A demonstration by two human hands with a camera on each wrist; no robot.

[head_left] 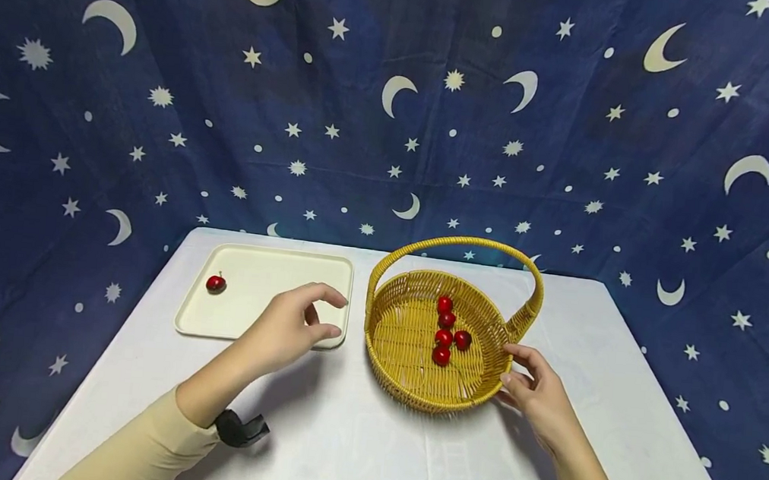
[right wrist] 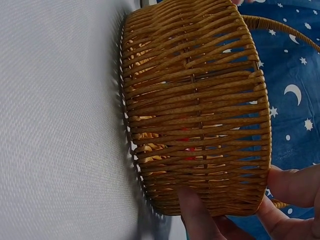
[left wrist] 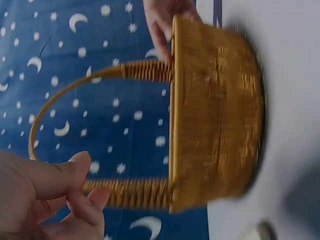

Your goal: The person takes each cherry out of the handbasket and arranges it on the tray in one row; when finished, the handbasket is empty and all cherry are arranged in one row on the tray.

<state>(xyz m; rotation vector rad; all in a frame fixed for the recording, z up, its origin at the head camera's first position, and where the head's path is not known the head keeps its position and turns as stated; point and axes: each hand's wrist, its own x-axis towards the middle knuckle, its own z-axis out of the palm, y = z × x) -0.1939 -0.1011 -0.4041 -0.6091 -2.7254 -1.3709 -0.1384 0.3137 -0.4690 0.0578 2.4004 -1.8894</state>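
Yellow woven basket (head_left: 399,340) upright, five red cherries (head_left: 444,337) inside; lone cherry (head_left: 216,284) on cream tray (head_left: 265,275).

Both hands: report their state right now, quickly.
Left hand: open, fingers loosely curved, holding nothing.
Right hand: holding the wicker basket at its right side.

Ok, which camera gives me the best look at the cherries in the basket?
The head view: it looks down into the basket and shows five cherries inside. In the right wrist view only small red patches show through the basket; the left wrist view has its blurred outer wall, no cherry visible.
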